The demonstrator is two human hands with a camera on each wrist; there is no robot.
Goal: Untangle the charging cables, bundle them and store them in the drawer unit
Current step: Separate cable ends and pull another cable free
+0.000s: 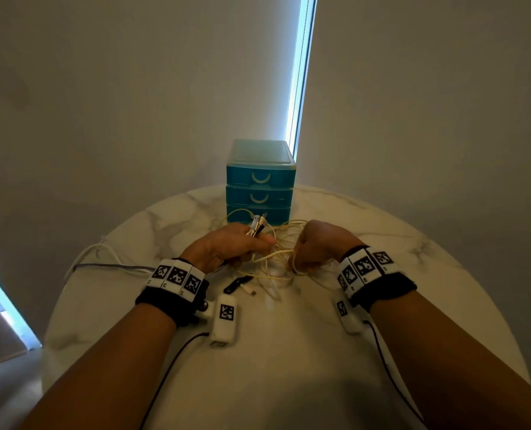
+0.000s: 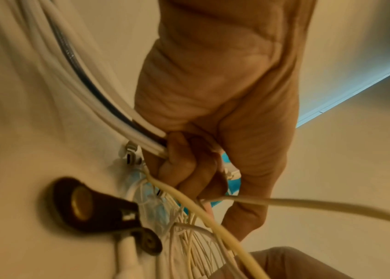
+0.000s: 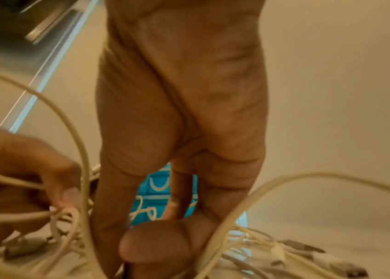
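Observation:
A tangle of cream charging cables (image 1: 276, 259) lies on the round marble table (image 1: 289, 367), between my two hands. My left hand (image 1: 227, 246) grips a bunch of cables with several plug ends (image 1: 257, 225) sticking up from the fist; in the left wrist view its fingers (image 2: 184, 166) curl round white and grey cables (image 2: 108, 113). My right hand (image 1: 317, 243) pinches a cream cable loop (image 1: 293, 265) at the tangle's right side, with its thumb (image 3: 165, 243) pressed against a cable (image 3: 225, 217). The teal drawer unit (image 1: 260, 181) stands behind, its drawers closed.
A black cable strap (image 1: 237, 282) and a loose white plug (image 1: 248, 289) lie just in front of the tangle. White and grey cables (image 1: 102, 262) trail off to the table's left edge. A wall and a bright window strip (image 1: 301, 72) stand behind the unit.

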